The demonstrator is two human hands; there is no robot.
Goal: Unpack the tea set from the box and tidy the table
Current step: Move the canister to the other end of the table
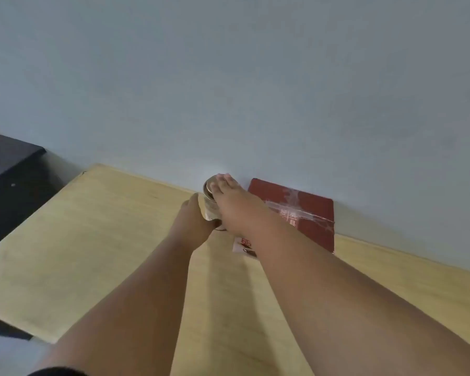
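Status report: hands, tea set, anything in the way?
Both hands on tea canister: left hand at side, right hand on top. Red box beside. Nothing blocking.

One red box (307,213), one round tea vessel (210,198), one printed card (243,246), two hands, one wooden table (92,240)

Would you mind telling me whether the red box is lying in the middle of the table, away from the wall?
No, the red box lies at the table's far edge, right against the wall.
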